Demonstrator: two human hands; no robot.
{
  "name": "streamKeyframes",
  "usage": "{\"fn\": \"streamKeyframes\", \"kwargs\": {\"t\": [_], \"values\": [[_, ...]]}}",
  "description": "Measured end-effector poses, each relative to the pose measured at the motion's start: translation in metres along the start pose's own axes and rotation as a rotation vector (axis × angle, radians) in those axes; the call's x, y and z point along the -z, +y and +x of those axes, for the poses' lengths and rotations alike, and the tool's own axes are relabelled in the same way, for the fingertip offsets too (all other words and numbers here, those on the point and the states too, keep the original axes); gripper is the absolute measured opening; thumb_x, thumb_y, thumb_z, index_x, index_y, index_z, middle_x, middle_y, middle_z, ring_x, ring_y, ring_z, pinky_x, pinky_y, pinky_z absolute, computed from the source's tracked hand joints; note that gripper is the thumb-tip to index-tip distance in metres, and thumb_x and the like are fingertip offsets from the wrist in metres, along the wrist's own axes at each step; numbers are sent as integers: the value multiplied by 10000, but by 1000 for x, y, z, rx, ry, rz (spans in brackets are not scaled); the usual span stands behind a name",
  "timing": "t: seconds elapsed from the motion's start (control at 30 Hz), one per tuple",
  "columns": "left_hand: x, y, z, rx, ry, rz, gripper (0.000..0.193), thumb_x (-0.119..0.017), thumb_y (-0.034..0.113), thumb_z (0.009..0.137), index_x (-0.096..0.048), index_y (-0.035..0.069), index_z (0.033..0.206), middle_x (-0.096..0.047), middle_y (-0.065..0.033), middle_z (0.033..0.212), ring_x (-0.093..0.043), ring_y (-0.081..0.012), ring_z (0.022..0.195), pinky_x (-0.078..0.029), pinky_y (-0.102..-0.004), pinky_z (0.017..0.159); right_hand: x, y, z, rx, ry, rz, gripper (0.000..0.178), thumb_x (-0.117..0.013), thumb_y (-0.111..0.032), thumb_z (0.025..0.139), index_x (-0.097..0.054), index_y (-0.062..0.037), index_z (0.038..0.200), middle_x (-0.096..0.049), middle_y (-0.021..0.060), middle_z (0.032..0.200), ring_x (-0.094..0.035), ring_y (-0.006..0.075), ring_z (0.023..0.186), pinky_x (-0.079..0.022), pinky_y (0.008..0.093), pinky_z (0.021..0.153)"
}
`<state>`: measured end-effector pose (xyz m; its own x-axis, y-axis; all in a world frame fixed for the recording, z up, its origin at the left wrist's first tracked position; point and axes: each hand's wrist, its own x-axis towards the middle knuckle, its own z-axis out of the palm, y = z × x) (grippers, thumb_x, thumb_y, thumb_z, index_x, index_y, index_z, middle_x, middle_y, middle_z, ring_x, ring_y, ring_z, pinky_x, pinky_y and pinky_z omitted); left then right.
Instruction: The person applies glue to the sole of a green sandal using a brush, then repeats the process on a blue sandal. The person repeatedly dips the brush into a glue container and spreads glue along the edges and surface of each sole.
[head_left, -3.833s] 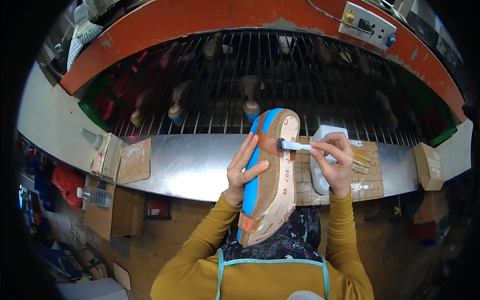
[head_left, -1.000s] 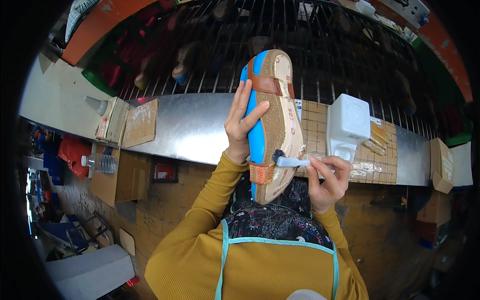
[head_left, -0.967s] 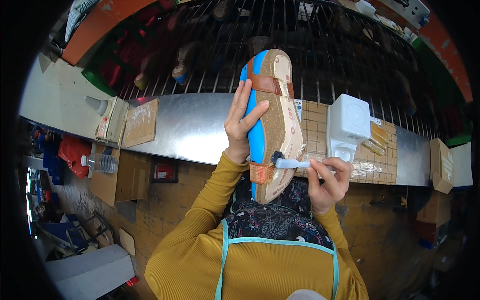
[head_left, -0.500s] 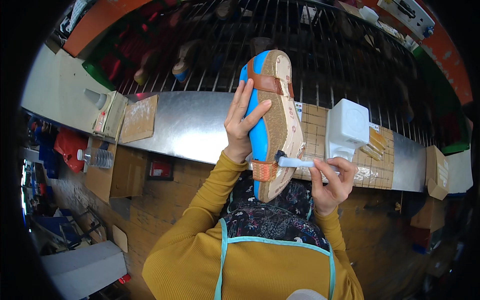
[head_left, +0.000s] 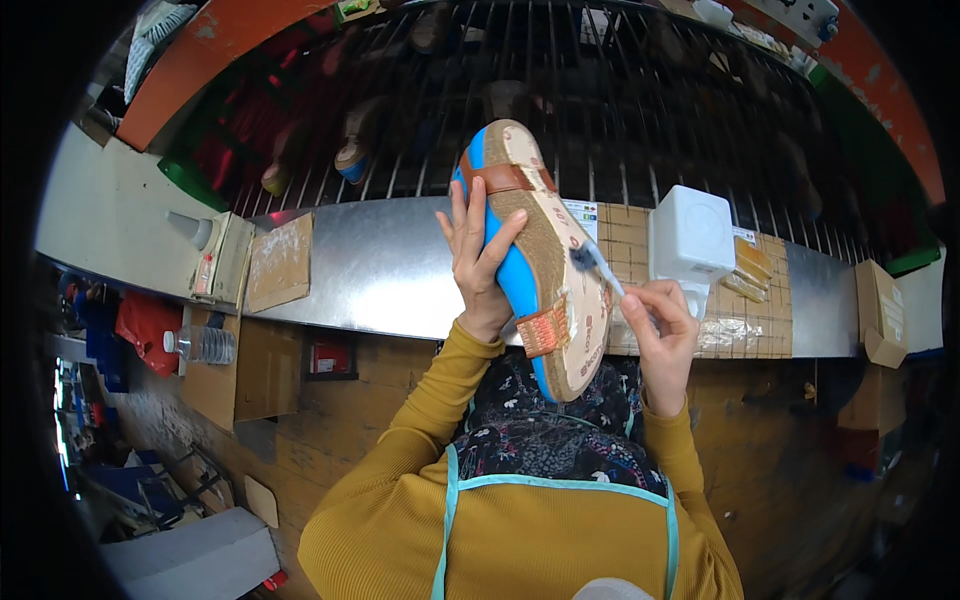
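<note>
My left hand [head_left: 478,268] grips a sandal on a blue shoe last [head_left: 545,232] by its side, sole turned up and towards the right. The sandal has a brown strap [head_left: 497,178] near its far end and an orange woven strap [head_left: 543,328] near its close end; both wrap onto the pale underside. Between the fingers of my right hand [head_left: 660,335] is a small brush [head_left: 604,268] with a whitish handle. Its dark bristles touch or hover just over the middle of the sole; I cannot tell which.
A white container [head_left: 692,235] stands on a cardboard sheet [head_left: 625,240] upon the metal bench [head_left: 380,250]. Beyond lies a rack of metal bars [head_left: 400,150] with more shoes. A brown board [head_left: 281,262] is at the left, a plastic bottle [head_left: 207,345] below it, an open carton [head_left: 883,310] at the right.
The brush has moved from beside the orange strap up to the sole's middle, its handle now slanting. The sandal has tilted, its far end shifting left and its close end right.
</note>
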<state>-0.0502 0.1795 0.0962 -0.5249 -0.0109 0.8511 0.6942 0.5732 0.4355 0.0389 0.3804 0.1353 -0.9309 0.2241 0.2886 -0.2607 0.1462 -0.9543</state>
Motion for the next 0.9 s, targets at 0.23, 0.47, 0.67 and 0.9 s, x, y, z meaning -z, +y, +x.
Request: {"fn": "streamKeyframes", "kwargs": {"t": [0.23, 0.47, 0.67, 0.9], "values": [[-2, 7, -9, 117, 17, 35, 537, -789, 244, 744, -625, 205, 1254, -379, -189, 1510, -275, -468, 1408, -218, -624, 1111, 18, -12, -35, -140, -100, 115, 135, -710, -56, 859, -726, 33, 959, -550, 43, 917, -554, 100, 813, -461, 210, 728], [-1, 10, -13, 94, 3, 107, 585, -808, 241, 711, -619, 201, 1262, -396, -196, 1495, -300, -482, 1387, -263, -584, 1112, 10, -11, -41, -165, -38, 126, 140, -720, -47, 851, -726, 33, 966, -543, 44, 923, -533, 91, 802, -450, 207, 703], [-1, 7, -16, 78, -17, 152, 655, -839, 243, 666, -607, 227, 1279, -391, -195, 1498, -291, -487, 1389, -266, -588, 1106, 7, -5, -37, -79, 4, -3, 130, -721, -45, 846, -728, 26, 956, -539, 40, 904, -516, 90, 778, -436, 209, 669], [2, 5, -14, 74, -33, 166, 666, -844, 233, 663, -604, 244, 1285, -391, -185, 1500, -296, -482, 1387, -276, -587, 1101, 0, -5, -29, -38, 24, -66, 116, -726, -52, 842, -734, 1, 944, -532, 30, 898, -489, 77, 753, -417, 207, 607]]}}
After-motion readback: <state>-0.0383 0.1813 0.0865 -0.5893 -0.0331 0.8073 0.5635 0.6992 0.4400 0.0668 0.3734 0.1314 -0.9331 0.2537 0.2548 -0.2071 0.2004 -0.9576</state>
